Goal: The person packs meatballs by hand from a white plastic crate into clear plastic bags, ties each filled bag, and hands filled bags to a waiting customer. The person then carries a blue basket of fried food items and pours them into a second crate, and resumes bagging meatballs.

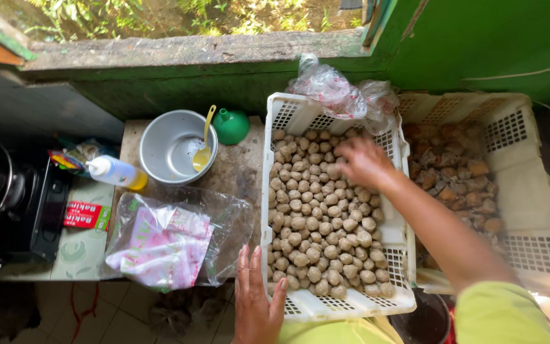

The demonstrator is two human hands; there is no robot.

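Over the white crate (274, 159) of round balls (319, 223) the way down is open; only the right hand (364, 160) hovers near its far right corner, under crumpled plastic bags (345, 92) draped on the far rim. The left hand (257, 302) lies flat at the crate's near left corner. Left of the crate, a clear bag (173, 239) fills the near surface, a metal bowl (167, 148) with yellow spoon (204, 150) the far part; a bare strip runs between them and the crate

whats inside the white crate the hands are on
The white crate holds many small round beige balls. The right hand covers some at the far end; lower layers are hidden.
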